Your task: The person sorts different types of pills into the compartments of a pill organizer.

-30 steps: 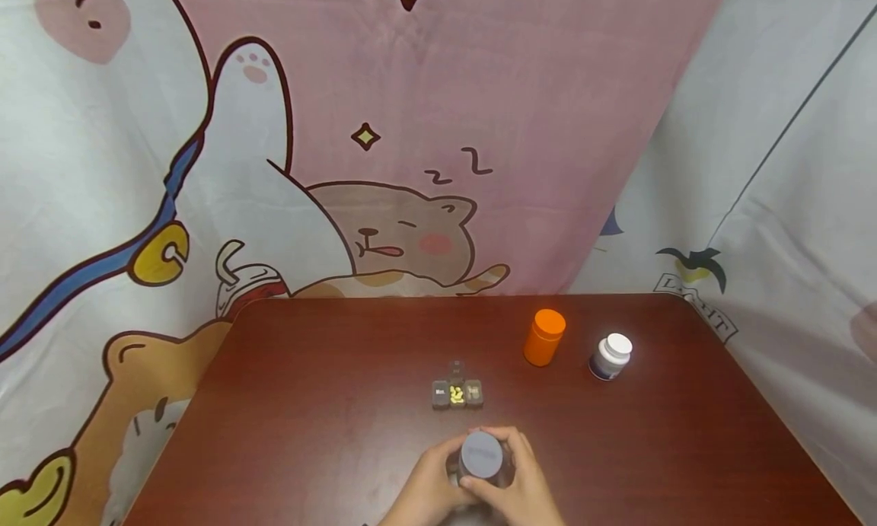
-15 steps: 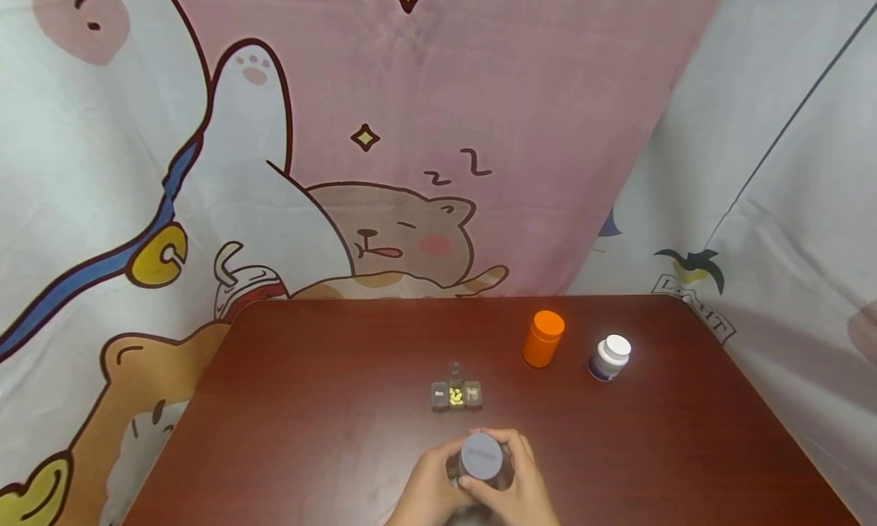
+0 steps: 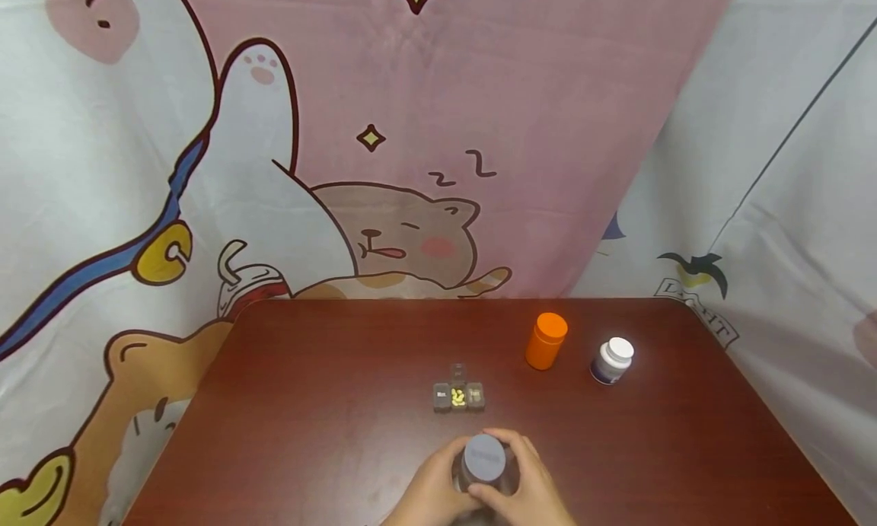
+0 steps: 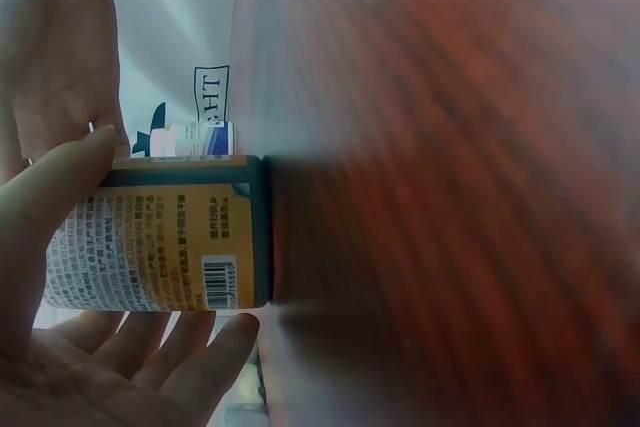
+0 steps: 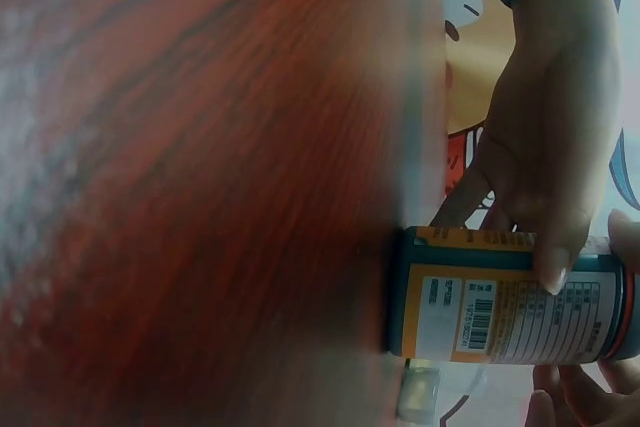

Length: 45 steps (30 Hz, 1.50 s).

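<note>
Printed cloth (image 3: 548, 115), pink and white with a sleeping brown animal, hangs behind and around the scene. In front of it lies the table (image 3: 322, 435), reddish-brown and glossy, with rounded far corners. At its near side are two bare hands, both on one bottle. The left hand (image 3: 430, 489) grips the body, its thumb laid across one side and its fingers on the opposite side. The right hand (image 3: 530, 484) pinches the top between a thumb on the near side and fingers on the far side.

The teal bottle (image 4: 155, 247) stands upright on the table, between the hands and in line with the pill box. It is a dark cylinder with a flat gray cap (image 3: 484, 457) in place and a label (image 5: 510, 319) of orange and white panels, bearing dense small print and a barcode (image 4: 219, 281). Seen from the head, the hands screen most of its sides.

Well apart, toward the far right, stand an orange bottle (image 3: 546, 342) with a matching lid and, near it, a shorter white bottle (image 3: 612, 361) with a dark lower band. Just beyond the hands lies the pill box (image 3: 441, 397), three compartments in a row, the middle lid (image 3: 458, 373) turned back. Yellow tablets (image 3: 457, 397) fill that middle compartment.
</note>
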Motion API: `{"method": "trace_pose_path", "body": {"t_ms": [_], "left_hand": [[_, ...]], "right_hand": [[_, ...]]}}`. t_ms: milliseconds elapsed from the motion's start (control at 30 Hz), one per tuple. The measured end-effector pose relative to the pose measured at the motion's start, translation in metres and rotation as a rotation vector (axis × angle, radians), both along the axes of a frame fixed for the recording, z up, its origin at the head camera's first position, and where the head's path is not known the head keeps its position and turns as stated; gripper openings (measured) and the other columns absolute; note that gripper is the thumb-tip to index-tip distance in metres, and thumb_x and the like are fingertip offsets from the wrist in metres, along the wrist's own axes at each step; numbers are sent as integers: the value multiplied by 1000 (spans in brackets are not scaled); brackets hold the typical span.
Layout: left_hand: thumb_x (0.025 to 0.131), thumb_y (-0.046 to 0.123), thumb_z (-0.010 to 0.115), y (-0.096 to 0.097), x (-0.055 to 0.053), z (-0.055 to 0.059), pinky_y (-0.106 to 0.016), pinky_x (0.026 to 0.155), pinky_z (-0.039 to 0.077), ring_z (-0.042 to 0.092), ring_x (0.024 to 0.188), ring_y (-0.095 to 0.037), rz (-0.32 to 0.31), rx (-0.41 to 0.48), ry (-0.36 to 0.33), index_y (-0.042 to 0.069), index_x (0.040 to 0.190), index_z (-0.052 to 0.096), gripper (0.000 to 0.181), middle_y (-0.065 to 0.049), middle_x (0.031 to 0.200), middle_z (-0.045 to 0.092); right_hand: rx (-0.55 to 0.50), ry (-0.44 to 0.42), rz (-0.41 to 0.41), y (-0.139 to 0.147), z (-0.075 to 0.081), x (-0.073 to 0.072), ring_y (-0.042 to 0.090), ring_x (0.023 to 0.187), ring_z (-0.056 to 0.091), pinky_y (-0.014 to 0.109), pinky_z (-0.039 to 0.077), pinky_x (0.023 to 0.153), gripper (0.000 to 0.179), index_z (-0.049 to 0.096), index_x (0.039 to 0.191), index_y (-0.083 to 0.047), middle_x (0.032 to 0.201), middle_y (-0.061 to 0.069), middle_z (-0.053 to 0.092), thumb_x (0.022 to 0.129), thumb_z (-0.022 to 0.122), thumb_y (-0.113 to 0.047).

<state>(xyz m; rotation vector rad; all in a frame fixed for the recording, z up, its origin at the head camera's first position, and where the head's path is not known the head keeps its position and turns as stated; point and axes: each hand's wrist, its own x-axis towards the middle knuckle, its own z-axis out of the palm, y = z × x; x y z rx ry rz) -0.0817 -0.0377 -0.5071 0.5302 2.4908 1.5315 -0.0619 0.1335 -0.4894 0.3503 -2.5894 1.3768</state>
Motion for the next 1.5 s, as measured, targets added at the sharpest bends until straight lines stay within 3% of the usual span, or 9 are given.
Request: {"method": "trace_pose_path", "body": {"t_ms": [267, 533, 733, 867, 1000, 1167, 1267, 1400, 1500], "left_hand": [[72, 44, 78, -2, -1, 1, -46, 91, 44, 55, 111, -18, -18, 19, -42, 22, 127, 54, 64, 10, 120, 58], [73, 46, 76, -4, -2, 4, -53, 93, 42, 53, 116, -25, -13, -27, -61, 23, 131, 51, 67, 6, 127, 56], [75, 34, 77, -7, -1, 9, -49, 95, 41, 53, 118, -26, 14, -79, -47, 17, 132, 51, 65, 0, 128, 58], [78, 27, 75, -9, -2, 7, -41, 95, 43, 55, 115, -22, 18, -45, 4, 14, 129, 54, 57, -1, 123, 61], [82, 25, 72, -11, -2, 3, -39, 92, 45, 56, 113, -20, 7, 7, 1, 12, 125, 57, 47, -2, 120, 62], [85, 24, 68, -14, -1, 0, -39, 90, 47, 57, 111, -19, 3, 31, -3, 12, 121, 60, 39, -1, 117, 64], [86, 24, 66, -16, -1, -1, -38, 88, 48, 58, 109, -18, 9, 40, 7, 12, 120, 61, 37, -1, 116, 64], [87, 25, 65, -18, -1, 1, -36, 86, 48, 58, 109, -17, 19, 53, 8, 12, 119, 61, 35, 0, 116, 65], [88, 26, 64, -18, -1, 1, -35, 86, 47, 58, 109, -17, 21, 56, -1, 12, 119, 62, 34, 0, 116, 65]], "right_hand": [[30, -23, 5, 3, 3, -3, 5, 94, 51, 40, 45, 80, 62, 56, 121, -28, 111, -18, 54, 66, 82, -42], [58, 76, -20, 7, 4, -7, 4, 93, 53, 38, 47, 77, 65, 57, 121, -31, 111, -20, 56, 62, 86, -36], [71, 94, -102, 23, 5, -15, 3, 88, 51, 32, 46, 72, 68, 60, 121, -27, 108, -19, 56, 59, 88, -29], [83, 42, -168, 40, 9, -25, 7, 84, 51, 32, 45, 70, 66, 60, 121, -26, 100, -13, 58, 61, 87, -31], [125, 1, -244, 62, 12, -34, 12, 86, 51, 33, 44, 71, 66, 59, 123, -24, 102, -4, 60, 64, 85, -35], [180, 37, -326, 95, 13, -43, 17, 83, 51, 30, 41, 66, 67, 57, 125, -18, 105, 5, 63, 66, 85, -33], [195, 52, -371, 114, 14, -48, 16, 75, 52, 29, 41, 61, 67, 56, 126, -15, 97, 8, 64, 67, 84, -32], [204, 26, -436, 137, 15, -54, 11, 68, 55, 26, 43, 57, 68, 54, 127, -11, 89, 11, 65, 69, 83, -32], [207, 8, -481, 153, 15, -58, 12, 70, 57, 25, 44, 58, 69, 54, 127, -8, 95, 17, 66, 71, 82, -34]]}}
